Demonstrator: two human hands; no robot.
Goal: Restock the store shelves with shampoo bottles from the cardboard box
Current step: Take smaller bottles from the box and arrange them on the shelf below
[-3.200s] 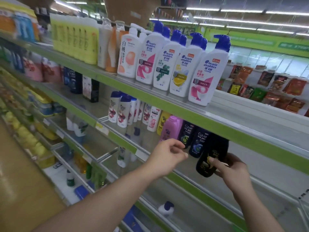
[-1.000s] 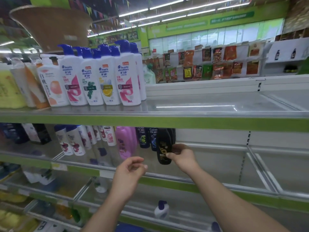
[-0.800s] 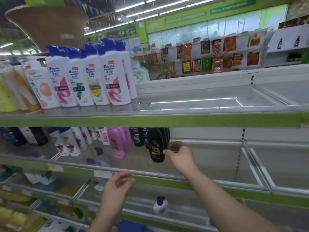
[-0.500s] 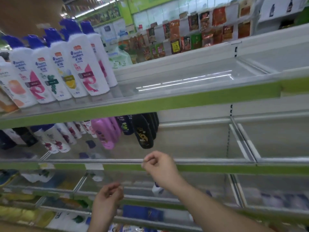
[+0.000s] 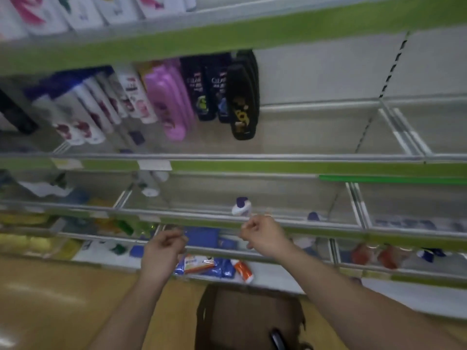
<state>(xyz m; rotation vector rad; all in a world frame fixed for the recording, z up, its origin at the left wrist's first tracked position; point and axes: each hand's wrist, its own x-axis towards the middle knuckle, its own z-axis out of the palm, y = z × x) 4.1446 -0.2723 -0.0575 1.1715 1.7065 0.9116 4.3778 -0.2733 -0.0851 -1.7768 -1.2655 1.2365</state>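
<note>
A black shampoo bottle (image 5: 242, 104) with gold print stands on the middle shelf (image 5: 278, 165), at the right end of a row with dark bottles and a pink bottle (image 5: 169, 102). My right hand (image 5: 262, 236) hangs well below it, fingers loosely curled and holding nothing. My left hand (image 5: 163, 251) is lower and to the left, also loosely curled and holding nothing. The brown cardboard box (image 5: 247, 317) sits on the floor under my arms, with a dark bottle top (image 5: 278, 339) showing inside. The frame is blurred.
White pump bottles (image 5: 75, 11) line the top shelf. To the right of the black bottle the middle shelf shows bare floor between clear dividers (image 5: 404, 132). Lower shelves hold a white bottle with purple cap (image 5: 242, 205) and blue and orange packs (image 5: 209, 266). Wooden floor (image 5: 63, 299) lies left.
My right hand let go of the black bottle, which now stands on the middle shelf, and dropped down. My left hand lowered too. The view tilted down, bringing the box into sight.
</note>
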